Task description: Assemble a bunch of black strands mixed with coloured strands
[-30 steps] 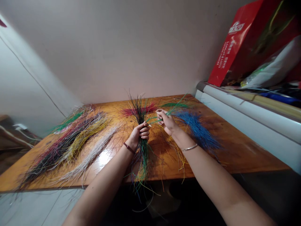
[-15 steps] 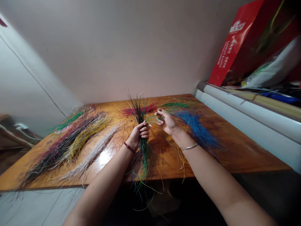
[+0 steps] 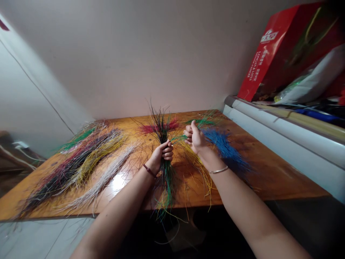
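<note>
Left hand (image 3: 161, 154) fisted round bundle (image 3: 161, 124), upright over table (image 3: 269, 172) edge; tips fanned, tails dangling, colours mixed. Right hand (image 3: 194, 137) curled shut, thumb up, pinching green strands (image 3: 178, 138) just beside.

Both forearms bare, stretched forward. The left grip (image 3: 163, 154) is a clenched fist, thumb side up. The right grip (image 3: 194, 137) sits just beside it, fingers curled shut, thumb raised.

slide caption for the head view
Left hand grips a mixed strand bundle while the right hand holds green strands beside it above a wooden table.
</note>
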Demonstrator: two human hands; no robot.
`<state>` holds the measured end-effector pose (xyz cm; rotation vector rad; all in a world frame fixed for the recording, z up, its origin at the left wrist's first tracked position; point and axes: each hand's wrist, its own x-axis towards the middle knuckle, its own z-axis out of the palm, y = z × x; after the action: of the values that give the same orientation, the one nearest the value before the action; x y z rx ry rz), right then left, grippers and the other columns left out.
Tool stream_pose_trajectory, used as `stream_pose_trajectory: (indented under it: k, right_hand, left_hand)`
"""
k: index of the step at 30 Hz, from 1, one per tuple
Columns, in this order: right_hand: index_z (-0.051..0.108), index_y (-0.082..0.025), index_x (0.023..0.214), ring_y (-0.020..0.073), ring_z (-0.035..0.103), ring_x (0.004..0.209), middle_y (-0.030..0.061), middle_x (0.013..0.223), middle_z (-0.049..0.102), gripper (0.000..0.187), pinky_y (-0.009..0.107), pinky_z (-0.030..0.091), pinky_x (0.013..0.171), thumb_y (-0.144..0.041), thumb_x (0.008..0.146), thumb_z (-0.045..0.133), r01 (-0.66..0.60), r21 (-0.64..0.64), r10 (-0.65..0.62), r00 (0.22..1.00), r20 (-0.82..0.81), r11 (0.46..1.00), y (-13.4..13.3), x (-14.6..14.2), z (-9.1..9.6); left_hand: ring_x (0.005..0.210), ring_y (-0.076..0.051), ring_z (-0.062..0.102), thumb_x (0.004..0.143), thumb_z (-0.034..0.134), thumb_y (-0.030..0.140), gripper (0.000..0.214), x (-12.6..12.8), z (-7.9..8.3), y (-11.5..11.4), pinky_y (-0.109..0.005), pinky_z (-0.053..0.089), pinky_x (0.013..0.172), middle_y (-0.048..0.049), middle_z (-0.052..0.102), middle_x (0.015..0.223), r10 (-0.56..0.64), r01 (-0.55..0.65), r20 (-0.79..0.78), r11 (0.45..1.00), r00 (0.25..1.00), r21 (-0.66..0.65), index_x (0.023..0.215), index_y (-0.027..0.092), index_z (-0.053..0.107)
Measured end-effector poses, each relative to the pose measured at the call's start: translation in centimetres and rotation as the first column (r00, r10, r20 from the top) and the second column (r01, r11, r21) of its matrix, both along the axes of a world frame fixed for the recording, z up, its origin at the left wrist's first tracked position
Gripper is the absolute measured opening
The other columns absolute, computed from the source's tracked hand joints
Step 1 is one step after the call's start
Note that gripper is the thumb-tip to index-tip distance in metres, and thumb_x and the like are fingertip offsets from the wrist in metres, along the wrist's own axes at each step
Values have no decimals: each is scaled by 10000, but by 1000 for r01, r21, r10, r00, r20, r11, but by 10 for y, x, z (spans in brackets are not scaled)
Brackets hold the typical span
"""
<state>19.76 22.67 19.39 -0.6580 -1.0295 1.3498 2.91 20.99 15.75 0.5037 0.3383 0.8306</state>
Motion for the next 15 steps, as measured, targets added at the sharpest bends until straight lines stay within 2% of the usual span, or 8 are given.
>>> stream_pose_trajectory:
  k: [4,7,11,15]
  right_hand:
    - [185,-211,575,65,68,405,-80,505,139,574,177,137,315,-714,776,375,83,67,-80,996,-40,994,2,16,10]
    - [171,-210,568,65,49,404,-84,503,120,579,180,119,310,-695,775,411,100,98,-92,992,-91,990,5,22,16]
    - [161,-209,566,63,50,398,-86,497,107,572,173,110,306,-660,789,434,122,116,-110,988,-109,986,5,24,23]
    - [155,-206,573,62,57,393,-86,506,107,565,170,114,299,-654,804,412,229,143,-206,966,-157,963,0,36,35]
  left_hand:
    - [317,-24,231,873,503,271,230,-7,4,2,-131,168,313,99,192,466,59,-58,36,998,998,-21,693,150,427]
    - [308,-29,221,887,472,259,247,-11,7,3,-134,161,308,97,177,458,107,-103,84,994,991,-46,670,159,408]
    - [303,-31,226,896,451,261,259,-14,7,3,-138,165,308,95,181,452,109,-103,142,993,984,-49,662,161,402]
    - [299,-31,233,902,438,264,262,-17,4,6,-138,174,311,96,187,446,106,-98,180,994,978,-53,664,164,400]
